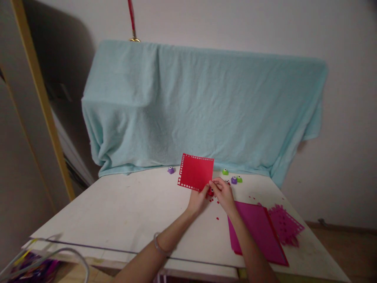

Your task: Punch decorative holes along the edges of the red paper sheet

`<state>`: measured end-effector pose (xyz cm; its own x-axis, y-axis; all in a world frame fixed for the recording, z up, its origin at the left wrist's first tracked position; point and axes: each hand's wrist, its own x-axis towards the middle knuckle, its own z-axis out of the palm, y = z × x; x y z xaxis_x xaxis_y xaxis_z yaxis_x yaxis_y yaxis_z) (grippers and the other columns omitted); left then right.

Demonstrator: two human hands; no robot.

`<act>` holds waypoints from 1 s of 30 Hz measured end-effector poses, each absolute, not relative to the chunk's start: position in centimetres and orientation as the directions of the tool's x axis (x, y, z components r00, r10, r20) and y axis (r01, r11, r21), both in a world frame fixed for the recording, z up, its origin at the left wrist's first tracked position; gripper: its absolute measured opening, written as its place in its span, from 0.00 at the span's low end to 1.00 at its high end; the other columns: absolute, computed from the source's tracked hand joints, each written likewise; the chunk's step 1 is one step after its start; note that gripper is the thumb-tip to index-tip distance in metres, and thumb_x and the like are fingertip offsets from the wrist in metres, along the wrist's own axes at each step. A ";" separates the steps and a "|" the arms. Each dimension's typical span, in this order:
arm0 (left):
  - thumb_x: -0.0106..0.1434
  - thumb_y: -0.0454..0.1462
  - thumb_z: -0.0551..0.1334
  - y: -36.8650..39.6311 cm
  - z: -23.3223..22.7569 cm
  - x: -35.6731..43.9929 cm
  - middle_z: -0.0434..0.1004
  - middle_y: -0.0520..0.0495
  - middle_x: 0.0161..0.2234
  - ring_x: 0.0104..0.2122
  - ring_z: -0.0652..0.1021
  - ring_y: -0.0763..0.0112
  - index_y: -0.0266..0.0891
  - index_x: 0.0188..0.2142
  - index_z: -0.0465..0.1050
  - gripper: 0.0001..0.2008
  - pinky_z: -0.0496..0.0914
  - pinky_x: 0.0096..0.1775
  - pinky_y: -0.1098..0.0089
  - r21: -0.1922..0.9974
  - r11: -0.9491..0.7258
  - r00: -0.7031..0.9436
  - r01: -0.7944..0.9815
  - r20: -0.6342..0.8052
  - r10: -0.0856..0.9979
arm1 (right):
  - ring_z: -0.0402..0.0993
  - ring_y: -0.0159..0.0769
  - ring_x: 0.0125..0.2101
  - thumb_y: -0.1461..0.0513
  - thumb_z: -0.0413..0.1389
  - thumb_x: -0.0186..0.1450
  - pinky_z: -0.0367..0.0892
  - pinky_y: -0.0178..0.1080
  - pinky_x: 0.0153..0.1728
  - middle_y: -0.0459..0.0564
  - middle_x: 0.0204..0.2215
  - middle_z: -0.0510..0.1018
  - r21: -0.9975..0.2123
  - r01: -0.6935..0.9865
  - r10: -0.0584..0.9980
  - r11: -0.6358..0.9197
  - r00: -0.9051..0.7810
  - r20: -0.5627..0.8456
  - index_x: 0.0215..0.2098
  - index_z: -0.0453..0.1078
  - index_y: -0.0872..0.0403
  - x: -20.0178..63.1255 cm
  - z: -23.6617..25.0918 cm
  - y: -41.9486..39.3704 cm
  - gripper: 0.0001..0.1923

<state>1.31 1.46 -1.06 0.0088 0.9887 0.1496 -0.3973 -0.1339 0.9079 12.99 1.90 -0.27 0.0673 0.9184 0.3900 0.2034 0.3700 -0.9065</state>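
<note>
Red card bordered with cut-outs on three sides, right edge seemingly plain

At the far left of the surface (118,216), a small purple eyed punch (171,170) is set down near the cloth (206,106). Next to the right, the red card (196,171) is held up above the surface. Its left edge and top edge are lined with holes, and its bottom edge is pierced with star shapes towards the right corner. By appearance, most of the border is done; the right edge and that corner seem to be left.

The card's lower right is pinched by the left hand (198,199), thumb in front, forearm slanted up and rightward. A red punch (211,192) is seen between the hands. The right hand (223,191) is angled in from the right, fingers bent, tips gathered at the corner; whether card or punch is gripped cannot be told. Further right, a purple-topped paper stack (256,228) and a cut-out magenta sheet (284,222) are laid.
</note>
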 end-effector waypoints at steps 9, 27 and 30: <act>0.51 0.51 0.67 1.3 -0.9 1.4 0.77 0.45 0.26 0.25 0.75 0.68 0.34 0.31 0.74 0.21 0.69 0.28 0.70 0.921 -0.077 -0.005 -0.383 0.081 0.997 | 0.71 0.33 0.23 0.49 0.56 0.63 0.62 0.32 0.21 0.49 0.26 0.77 -0.903 0.200 0.915 0.381 0.060 0.399 0.34 0.69 0.54 13.0 -0.2 1.7 0.16; 0.47 0.48 0.71 0.6 0.9 1.5 0.76 0.47 0.25 0.24 0.74 0.70 0.34 0.33 0.73 0.21 0.69 0.28 0.71 0.854 -0.042 -0.031 -0.518 0.031 0.999 | 0.72 0.37 0.24 0.46 0.57 0.60 0.64 0.33 0.20 0.50 0.25 0.77 -0.892 0.193 0.897 0.410 0.092 0.432 0.32 0.71 0.53 13.0 -0.1 1.8 0.18; 0.49 0.47 0.70 0.6 0.9 1.3 0.75 0.48 0.25 0.24 0.74 0.71 0.34 0.34 0.72 0.20 0.68 0.26 0.72 0.867 -0.073 -0.036 -0.494 0.063 0.997 | 0.73 0.37 0.25 0.46 0.58 0.60 0.64 0.33 0.20 0.50 0.25 0.77 -0.896 0.186 0.900 0.404 0.098 0.426 0.31 0.72 0.53 12.9 0.1 1.8 0.19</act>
